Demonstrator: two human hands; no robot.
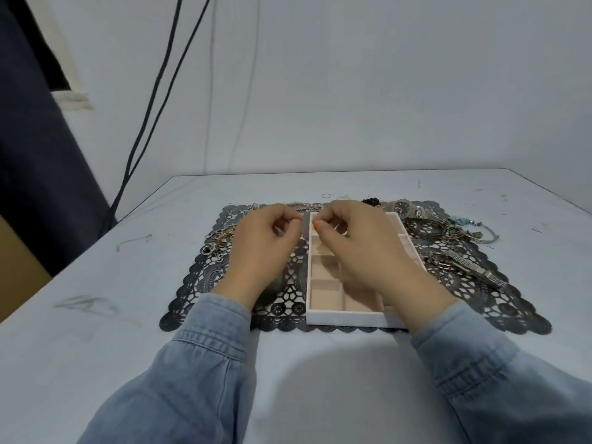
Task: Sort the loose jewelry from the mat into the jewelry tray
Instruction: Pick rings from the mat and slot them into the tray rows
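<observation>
A white jewelry tray [341, 317] with beige compartments lies on a black lace mat [205, 280]. My left hand [262, 248] and my right hand [362, 248] hover close together over the tray's far left corner, fingers pinched. Whatever they pinch is too small to make out. Rings [216, 243] lie in a pile at the mat's left edge. A chain [301, 205] lies along the far edge. A watch [405, 208], bracelets [471, 230] and a metal watch band [471, 267] lie to the right of the tray.
The mat sits on a pale table [96, 283] against a wall. A dark bead cluster [371, 201] and a thin ring [325, 196] lie at the mat's far edge. Two black cables [153, 100] hang at the left, beside a dark curtain [38, 161].
</observation>
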